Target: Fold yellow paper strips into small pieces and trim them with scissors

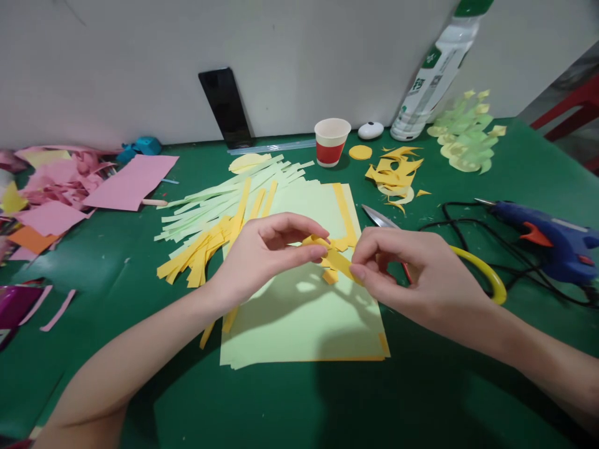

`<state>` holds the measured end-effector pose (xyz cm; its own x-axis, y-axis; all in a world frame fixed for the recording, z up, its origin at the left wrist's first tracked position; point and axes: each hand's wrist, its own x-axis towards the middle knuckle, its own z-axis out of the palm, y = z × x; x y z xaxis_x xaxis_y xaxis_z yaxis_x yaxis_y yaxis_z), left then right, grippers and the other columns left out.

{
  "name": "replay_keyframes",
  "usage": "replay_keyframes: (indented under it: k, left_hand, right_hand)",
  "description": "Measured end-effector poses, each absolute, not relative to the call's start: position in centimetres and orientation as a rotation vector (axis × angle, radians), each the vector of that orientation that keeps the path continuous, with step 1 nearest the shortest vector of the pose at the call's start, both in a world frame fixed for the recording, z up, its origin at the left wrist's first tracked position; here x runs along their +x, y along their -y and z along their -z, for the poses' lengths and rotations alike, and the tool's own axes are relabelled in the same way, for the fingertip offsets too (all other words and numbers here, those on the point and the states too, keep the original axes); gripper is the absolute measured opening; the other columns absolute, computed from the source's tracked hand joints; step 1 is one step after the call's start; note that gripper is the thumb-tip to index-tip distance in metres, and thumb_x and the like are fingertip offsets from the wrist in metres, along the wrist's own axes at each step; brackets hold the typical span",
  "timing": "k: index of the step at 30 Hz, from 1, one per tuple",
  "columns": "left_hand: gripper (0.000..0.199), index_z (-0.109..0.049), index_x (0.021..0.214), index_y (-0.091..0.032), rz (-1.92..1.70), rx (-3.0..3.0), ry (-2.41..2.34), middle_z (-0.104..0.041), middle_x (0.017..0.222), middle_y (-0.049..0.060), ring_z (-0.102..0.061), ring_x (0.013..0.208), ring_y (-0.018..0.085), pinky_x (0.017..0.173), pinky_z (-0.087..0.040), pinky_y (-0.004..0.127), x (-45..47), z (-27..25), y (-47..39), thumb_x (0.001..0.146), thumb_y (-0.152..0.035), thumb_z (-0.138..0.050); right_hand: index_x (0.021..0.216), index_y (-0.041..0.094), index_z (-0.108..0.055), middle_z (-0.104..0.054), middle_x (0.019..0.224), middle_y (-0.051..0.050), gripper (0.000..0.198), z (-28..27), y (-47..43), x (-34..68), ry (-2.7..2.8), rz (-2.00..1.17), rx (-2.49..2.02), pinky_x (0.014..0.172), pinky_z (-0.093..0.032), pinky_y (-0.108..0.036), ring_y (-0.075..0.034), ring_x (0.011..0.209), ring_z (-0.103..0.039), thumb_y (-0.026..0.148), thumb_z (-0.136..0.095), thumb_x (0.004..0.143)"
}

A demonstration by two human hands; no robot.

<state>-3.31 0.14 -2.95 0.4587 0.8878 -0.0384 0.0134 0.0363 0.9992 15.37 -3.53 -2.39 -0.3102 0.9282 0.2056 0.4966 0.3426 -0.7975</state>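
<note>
Between my two hands a yellow paper strip (340, 262) is held above a pale green sheet (299, 330). My left hand (281, 246) pinches its curled end between thumb and fingertips. The other end sits in the pinch of my right hand (407, 265). Small yellow paper pieces (330, 276) show just below the strip. Left of the sheet are piled yellow strips (201, 252) and light green strips (219, 193). Scissors (486, 268) with yellow handles lie partly hidden behind my right hand.
A blue glue gun (547, 240) and its black cord lie at the right. Along the back stand a paper cup (332, 143), a phone (226, 107) against the wall, a white bottle (435, 78) and a green paper plant (468, 134). Pink paper (133, 181) is heaped at the left.
</note>
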Motion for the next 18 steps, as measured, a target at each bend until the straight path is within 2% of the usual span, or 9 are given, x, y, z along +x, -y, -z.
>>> replay_keyframes:
  k: [9,18]
  left_hand:
    - [0.016,-0.068,0.084,-0.015,-0.605,1.405,-0.887,-0.070,0.086,0.003,-0.063,0.075,0.012,0.065,-0.051,0.021,-2.71,2.54,0.24,0.070,-0.020,-0.071]
    - [0.004,-0.068,0.071,-0.015,-0.483,1.364,-0.980,-0.066,0.062,-0.002,-0.058,0.056,0.007,0.054,-0.046,0.016,-2.51,2.12,0.04,0.067,-0.015,-0.070]
  right_hand:
    - [0.062,0.019,-0.054,-0.053,0.054,0.002,0.016,2.52,3.59,15.04,2.035,-0.708,-1.200,0.039,-0.032,-0.021,-0.008,0.044,-0.042,0.015,-0.050,0.076]
    - [0.064,0.018,-0.058,-0.055,0.054,0.002,0.014,2.71,3.57,14.99,2.138,-0.608,-1.228,0.040,-0.033,-0.020,-0.007,0.043,-0.043,0.016,-0.050,0.075]
